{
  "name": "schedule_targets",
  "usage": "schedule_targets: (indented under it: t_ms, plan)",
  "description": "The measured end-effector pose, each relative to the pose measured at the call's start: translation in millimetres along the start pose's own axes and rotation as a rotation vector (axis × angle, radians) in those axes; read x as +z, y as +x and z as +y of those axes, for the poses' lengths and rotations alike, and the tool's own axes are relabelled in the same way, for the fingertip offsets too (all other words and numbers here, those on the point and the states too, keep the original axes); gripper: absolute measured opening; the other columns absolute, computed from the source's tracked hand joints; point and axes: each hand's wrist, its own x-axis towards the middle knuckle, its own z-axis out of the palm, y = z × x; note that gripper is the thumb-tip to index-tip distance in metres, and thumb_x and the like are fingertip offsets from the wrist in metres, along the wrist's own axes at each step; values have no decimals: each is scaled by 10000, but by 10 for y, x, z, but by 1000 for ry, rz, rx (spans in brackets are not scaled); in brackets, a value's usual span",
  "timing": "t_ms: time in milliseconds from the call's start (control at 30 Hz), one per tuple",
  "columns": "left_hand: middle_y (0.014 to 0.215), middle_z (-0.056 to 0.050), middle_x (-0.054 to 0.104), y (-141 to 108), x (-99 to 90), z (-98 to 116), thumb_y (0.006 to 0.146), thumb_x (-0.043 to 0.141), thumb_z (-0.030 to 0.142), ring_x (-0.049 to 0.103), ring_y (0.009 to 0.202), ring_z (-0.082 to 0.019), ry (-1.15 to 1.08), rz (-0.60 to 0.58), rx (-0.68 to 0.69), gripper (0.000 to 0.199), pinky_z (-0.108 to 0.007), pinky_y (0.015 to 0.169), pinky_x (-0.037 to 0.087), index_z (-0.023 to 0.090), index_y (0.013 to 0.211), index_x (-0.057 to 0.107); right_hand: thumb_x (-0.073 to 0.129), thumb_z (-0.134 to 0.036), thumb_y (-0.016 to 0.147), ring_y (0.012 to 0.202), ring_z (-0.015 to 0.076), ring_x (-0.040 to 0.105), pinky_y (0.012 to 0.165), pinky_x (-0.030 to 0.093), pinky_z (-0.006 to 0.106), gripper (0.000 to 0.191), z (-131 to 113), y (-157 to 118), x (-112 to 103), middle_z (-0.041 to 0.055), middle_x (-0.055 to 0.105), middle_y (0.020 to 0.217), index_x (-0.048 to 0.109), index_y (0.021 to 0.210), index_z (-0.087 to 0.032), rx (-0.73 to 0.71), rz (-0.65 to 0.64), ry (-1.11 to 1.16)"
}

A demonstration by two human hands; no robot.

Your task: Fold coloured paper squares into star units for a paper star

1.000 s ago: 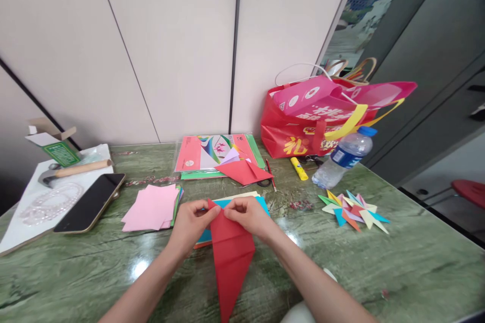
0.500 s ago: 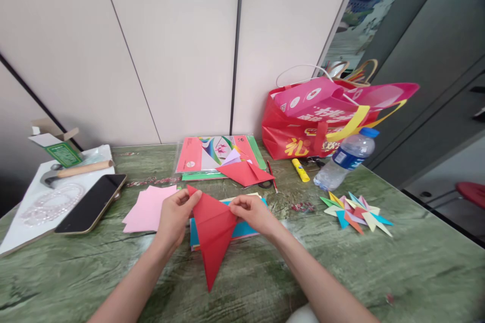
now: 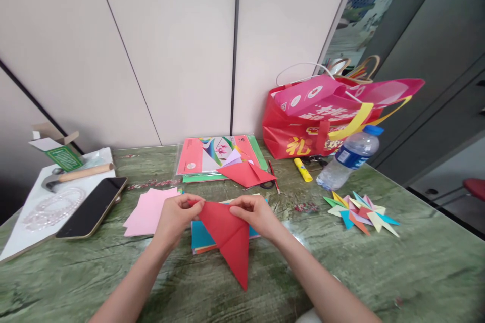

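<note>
A creased sheet of red paper (image 3: 229, 237) hangs between my two hands, its long point directed down and toward the right. My left hand (image 3: 178, 217) pinches its upper left corner, and my right hand (image 3: 254, 213) grips the upper right edge between thumb and fingers. Beneath it, partly covered, lies a stack of coloured paper with a blue sheet (image 3: 200, 236) on top. Pink sheets (image 3: 147, 212) lie just left of my left hand. Behind my hands, a folded red paper piece (image 3: 244, 174) rests against packs of coloured paper (image 3: 193, 155).
On the left are a phone (image 3: 93, 208), a hammer (image 3: 81, 172), beads (image 3: 53, 208) and a green box (image 3: 62, 154). At the right stand a red bag (image 3: 282, 128) and a tilted bottle (image 3: 346, 159), with a glue stick (image 3: 302, 170) and multicoloured paper stars (image 3: 361, 212) nearby.
The red paper has turned, so its long point has swung from lower left to lower right. My left hand has shifted slightly right along with its corner. The view has moved a little.
</note>
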Motion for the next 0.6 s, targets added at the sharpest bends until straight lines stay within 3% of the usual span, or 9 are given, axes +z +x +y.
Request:
schedule_targets:
  t_ms: [367,500,600]
  plan:
    - [554,-24,661,135,-206,-61,599,625,303,639,553,-196,252,-64,84,167,-307,552,526,144,647,603,589,-289,695,603,147,561,568,394,244,153,15,37,-126,20,670,683,667,707,-158,-57,75,-182]
    - [582,-31,662,213,-319,-94,619,581,321,633,570,-207,410,24,199,161,-323,580,509,164,653,587,645,-292,626,525,127,532,508,375,220,204,148,118,-257,-16,622,571,600,777,-163,-56,326,27]
    - [602,-31,665,200,-285,-100,615,602,320,626,607,-216,467,-12,220,149,-326,617,486,173,636,612,675,-294,580,434,99,474,436,339,196,270,239,181,-345,-56,555,485,545,786,-176,-41,516,265]
